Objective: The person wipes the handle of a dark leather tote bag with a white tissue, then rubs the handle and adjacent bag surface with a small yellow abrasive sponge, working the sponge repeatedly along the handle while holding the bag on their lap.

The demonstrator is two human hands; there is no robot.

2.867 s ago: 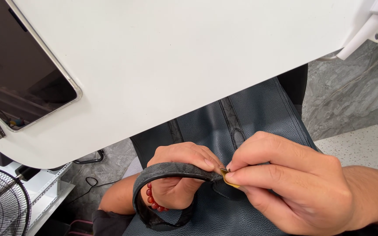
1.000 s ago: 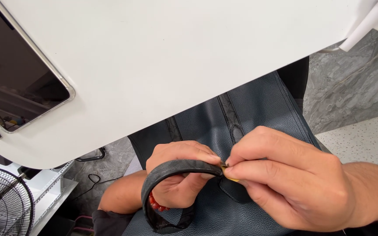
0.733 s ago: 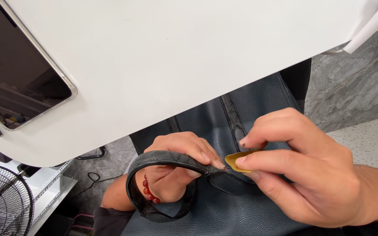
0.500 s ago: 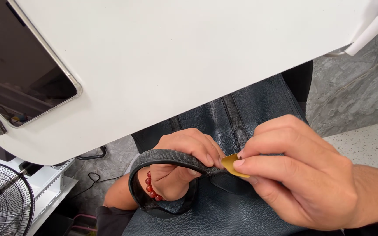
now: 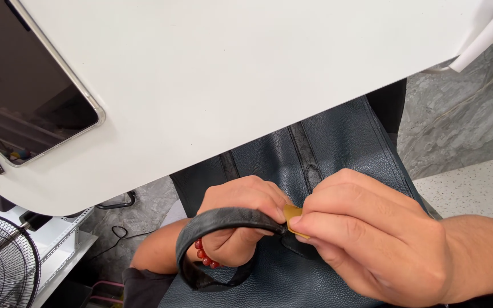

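**Both hands closed on the strap and its brass fitting**

Head view: your left hand (image 5: 241,219) was curled tight around the dark textured strap (image 5: 223,219), fingers wrapped over its top and thumb tucked beneath, so that hand was closed on the strap. From that hold the strap arched away to your left and looped down under your wrist, where a red bead bracelet (image 5: 205,258) showed just below the hand. Just to the right of that hold, your right hand (image 5: 372,239) pinched a small brass-coloured fitting (image 5: 292,215) between thumb and forefinger, a narrow, closed pinch; the fitting sat at the strap's end, touching it, with the two hands meeting there. Directly beneath both hands lay the dark blue pebbled leather bag (image 5: 338,142) on your lap, its two stitched bands running away from the pinch towards the white tabletop (image 5: 246,74) above. Well to the left of your hands, a tablet with a dark screen (image 5: 24,97) lay on that tabletop, and a black fan (image 5: 1,268) stood lower left.
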